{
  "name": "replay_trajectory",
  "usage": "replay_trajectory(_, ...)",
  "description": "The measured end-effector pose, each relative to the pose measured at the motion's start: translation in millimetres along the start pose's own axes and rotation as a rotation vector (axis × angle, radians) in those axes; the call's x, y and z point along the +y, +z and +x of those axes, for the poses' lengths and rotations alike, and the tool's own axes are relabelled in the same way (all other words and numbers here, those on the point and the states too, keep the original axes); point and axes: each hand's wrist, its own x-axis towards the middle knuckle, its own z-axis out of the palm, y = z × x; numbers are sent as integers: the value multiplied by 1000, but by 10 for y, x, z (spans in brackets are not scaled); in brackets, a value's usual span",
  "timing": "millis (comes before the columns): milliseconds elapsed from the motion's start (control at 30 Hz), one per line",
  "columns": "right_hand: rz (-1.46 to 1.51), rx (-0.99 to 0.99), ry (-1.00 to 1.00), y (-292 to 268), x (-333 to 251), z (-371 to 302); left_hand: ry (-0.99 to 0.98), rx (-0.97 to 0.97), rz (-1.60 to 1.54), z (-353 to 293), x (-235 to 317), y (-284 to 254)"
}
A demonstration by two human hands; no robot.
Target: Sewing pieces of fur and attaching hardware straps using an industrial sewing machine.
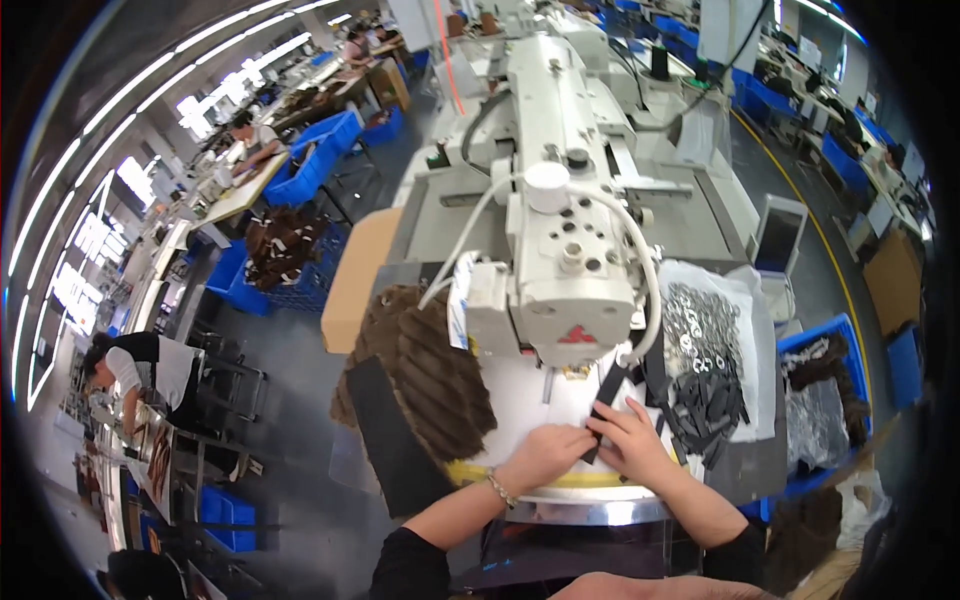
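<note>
**At the sewing machine bed: both hands on a black strap**

Under the needle head of the white sewing machine (570, 250), on the pale work plate (520, 410), both hands meet on one black strap (603, 400). The strap runs from approx. the presser-foot area down & left to the hands, lying flat on the plate, likely kept flat so it feeds straight.

Left hand (545, 455): fingers curled down, tips pressing the strap's near end onto the plate; looks like a pin-down hold rather than a lift. Bracelet (498, 488) at the wrist. Right hand (632, 440): fingers pinch the strap's edge just beside the left hand, thumb side hidden, so exact grip can't be told beyond that it's closed on the strap.

Nearby:
- Brown fur pieces (420, 370) stacked left of the plate, touching its edge, within left-hand reach.
- Pile of cut black straps (705, 410) w/ metal rings (700, 325) on a white plastic sheet (745, 300), just right of the right hand, prob. stock kept handy.
- Blue bin (825, 400) w/ more fur & bagged parts further right.
- Other people work at benches far left.
</note>
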Motion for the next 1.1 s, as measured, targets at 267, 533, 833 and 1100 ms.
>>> replay_trajectory(267, -14, 26, 13, -4, 0, 21, 29, -60, 83, -24, 1, -16)
replay_trajectory(533, -2, 14, 67, -29, -36, 16, -42, -49, 144, 3, -3, -46)
replay_trajectory(833, 18, -18, 81, -46, -18, 27, 76, -58, 125, 21, -1, -4)
replay_trajectory(1100, -27, -27, 66, -53, -31, 13, -134, 17, 275, 32, -106, -70)
